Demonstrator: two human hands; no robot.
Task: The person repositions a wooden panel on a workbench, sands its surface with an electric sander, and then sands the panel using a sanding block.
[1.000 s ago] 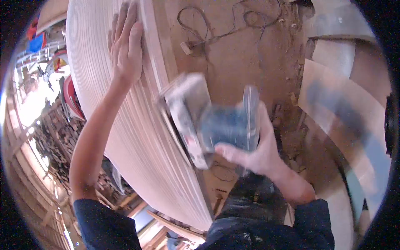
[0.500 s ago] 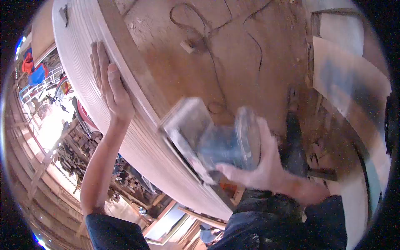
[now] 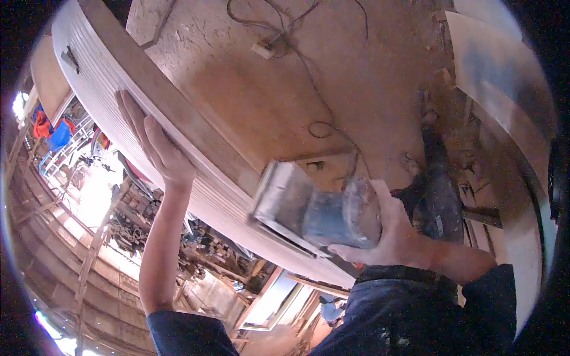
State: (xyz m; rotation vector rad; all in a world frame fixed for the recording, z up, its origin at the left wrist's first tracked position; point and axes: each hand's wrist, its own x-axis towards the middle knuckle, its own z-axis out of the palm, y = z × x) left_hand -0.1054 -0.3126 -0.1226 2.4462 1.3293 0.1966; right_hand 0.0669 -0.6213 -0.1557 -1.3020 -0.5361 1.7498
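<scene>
The power tool [image 3: 332,216], somewhat blurred, sits just off centre towards five o'clock: a boxy grey head, a blue middle, and a rounded end pointing to four o'clock. It is tilted, its long flat face turned to seven o'clock against the pale panel [image 3: 221,200]. Finely ribbed lengthwise, the panel stretches from ten o'clock to five, looking bowed.

Brown floor [image 3: 380,83], dark looped cord [image 3: 286,32] atop
</scene>
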